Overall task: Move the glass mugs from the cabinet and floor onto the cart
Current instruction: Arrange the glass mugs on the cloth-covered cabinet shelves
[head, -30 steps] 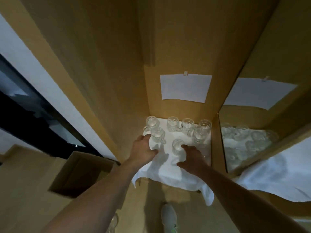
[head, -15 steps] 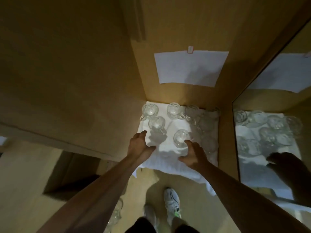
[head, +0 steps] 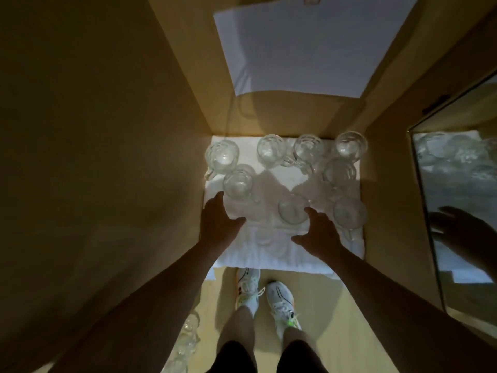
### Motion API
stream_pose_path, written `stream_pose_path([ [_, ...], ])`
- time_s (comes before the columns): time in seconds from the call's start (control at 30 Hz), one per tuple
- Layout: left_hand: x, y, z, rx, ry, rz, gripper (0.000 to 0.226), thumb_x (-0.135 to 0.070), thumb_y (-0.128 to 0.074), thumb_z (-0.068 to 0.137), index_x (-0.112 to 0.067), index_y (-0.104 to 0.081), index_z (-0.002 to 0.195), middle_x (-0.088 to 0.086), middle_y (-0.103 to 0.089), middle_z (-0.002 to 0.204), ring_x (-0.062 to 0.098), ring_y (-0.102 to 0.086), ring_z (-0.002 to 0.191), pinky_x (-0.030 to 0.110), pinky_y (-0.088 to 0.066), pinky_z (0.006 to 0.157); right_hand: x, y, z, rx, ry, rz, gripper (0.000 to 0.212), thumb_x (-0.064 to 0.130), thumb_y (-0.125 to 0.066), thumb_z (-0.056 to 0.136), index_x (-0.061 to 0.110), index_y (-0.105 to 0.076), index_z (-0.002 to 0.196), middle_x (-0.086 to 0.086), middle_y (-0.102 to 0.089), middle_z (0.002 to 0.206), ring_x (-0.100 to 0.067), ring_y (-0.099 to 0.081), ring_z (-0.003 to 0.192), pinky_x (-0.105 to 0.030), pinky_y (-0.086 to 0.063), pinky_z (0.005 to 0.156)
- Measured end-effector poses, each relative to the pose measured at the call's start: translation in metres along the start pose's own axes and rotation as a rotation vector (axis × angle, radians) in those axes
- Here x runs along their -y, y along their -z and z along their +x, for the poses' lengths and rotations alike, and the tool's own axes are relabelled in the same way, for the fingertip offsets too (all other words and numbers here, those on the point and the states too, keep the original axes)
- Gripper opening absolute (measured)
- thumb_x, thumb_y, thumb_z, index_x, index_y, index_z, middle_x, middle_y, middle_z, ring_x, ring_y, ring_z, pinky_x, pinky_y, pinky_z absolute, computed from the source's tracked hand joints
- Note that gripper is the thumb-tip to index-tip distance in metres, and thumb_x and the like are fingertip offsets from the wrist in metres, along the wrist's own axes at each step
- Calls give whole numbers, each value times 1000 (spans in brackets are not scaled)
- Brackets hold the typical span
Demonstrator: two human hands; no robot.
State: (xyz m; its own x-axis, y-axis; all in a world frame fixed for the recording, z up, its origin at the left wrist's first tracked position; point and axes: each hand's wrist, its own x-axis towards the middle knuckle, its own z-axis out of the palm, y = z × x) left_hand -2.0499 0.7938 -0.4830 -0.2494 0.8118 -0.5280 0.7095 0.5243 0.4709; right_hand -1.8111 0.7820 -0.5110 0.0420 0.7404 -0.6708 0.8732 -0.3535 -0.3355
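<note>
Both grips wide, neither holding anything that I can see. Left hand [head: 219,224] hovers over the white cloth [head: 269,254], fingertips just short of the near-left mug [head: 238,181]. Right hand [head: 318,232] sits beside the front-centre mug [head: 293,212], index finger at its rim; contact likely, but it's too dim to confirm. Six more glass mugs [head: 270,150] stand upright on the cloth inside the wooden cabinet [head: 295,114], toward the back and right. More mugs on the floor [head: 188,337] by my left arm. White paper [head: 309,41] on the cabinet's back wall, mirror [head: 457,211] to the right.
</note>
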Motion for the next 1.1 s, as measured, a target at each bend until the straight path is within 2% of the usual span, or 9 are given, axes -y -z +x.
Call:
stream_pose_path([
  [0.2, 23, -26, 54, -6, 60, -84, 110, -39, -86, 74, -17, -19, 158, 9, -31, 159, 24, -28, 147, 35, -28, 116, -8, -17, 50, -155, 85, -176, 109, 28, -86, 73, 20, -17, 157, -12, -23, 161, -35, -27, 144, -42, -33, 113],
  [0.27, 29, -31, 69, -7, 61, -98, 112, -39, -87, 71, -17, -19, 158, 8, -30, 159, 23, -27, 147, 33, -28, 115, -10, -22, 62, -154, 115, -226, 112, 20, -84, 73, 21, -13, 158, -10, -21, 162, -33, -24, 146, -44, -34, 113],
  [0.4, 31, -40, 85, -33, 45, -119, 115, -36, -92, 66, -18, -23, 156, 6, -34, 157, 22, -30, 145, 31, -30, 112, -13, -33, 74, -170, 139, -220, 116, 15, -86, 67, 20, -14, 158, -7, -34, 155, -31, -33, 140, -44, -42, 108],
  [0.5, 30, -50, 93, -62, 30, -151, 109, -30, -96, 58, -18, -36, 148, 0, -47, 145, 19, -42, 136, 23, -34, 99, -11, -36, 76, -225, 158, -278, 115, 27, -89, 63, 16, -21, 156, -10, -45, 143, -34, -43, 125, -42, -44, 98],
  [0.63, 26, -60, 99, -87, 19, -168, 123, -41, -97, 48, -25, -31, 150, -3, -50, 144, 18, -47, 134, 41, -43, 110, -3, -38, 72, -207, 102, -353, 123, 65, -82, 61, 10, -22, 153, -16, -45, 137, -35, -46, 120, -45, -42, 97],
  [0.77, 20, -68, 107, -128, 5, -162, 130, -33, -99, 49, -22, -24, 154, 0, -48, 148, 20, -44, 137, 38, -40, 110, -3, -47, 67, -232, 51, -287, 128, 83, -73, 55, 9, -27, 149, -16, -49, 131, -33, -49, 116, -45, -42, 94],
  [0.87, 22, -69, 118, -159, -8, -111, 126, -36, -99, 47, -23, -30, 152, 5, -47, 144, 23, -47, 133, 41, -46, 105, -5, -48, 67, -230, 56, -265, 134, 85, -70, 55, 7, -21, 153, -16, -47, 134, -33, -48, 119, -44, -41, 97],
  [0.97, 25, -70, 122, -186, -46, -103, 114, -36, -99, 42, -21, -43, 140, 6, -51, 135, 22, -52, 122, 37, -50, 96, -12, -48, 71, -221, 85, -269, 137, 79, -77, 55, 7, -16, 155, -15, -46, 135, -32, -47, 122, -43, -40, 101],
  [1.1, 31, -75, 115, -181, -55, -144, 107, -31, -97, 46, -15, -42, 136, 2, -53, 131, 21, -54, 118, 35, -49, 96, -25, -55, 77, -265, 155, -198, 123, 60, -87, 59, 11, -24, 152, -14, -47, 138, -34, -48, 124, -46, -42, 100],
])
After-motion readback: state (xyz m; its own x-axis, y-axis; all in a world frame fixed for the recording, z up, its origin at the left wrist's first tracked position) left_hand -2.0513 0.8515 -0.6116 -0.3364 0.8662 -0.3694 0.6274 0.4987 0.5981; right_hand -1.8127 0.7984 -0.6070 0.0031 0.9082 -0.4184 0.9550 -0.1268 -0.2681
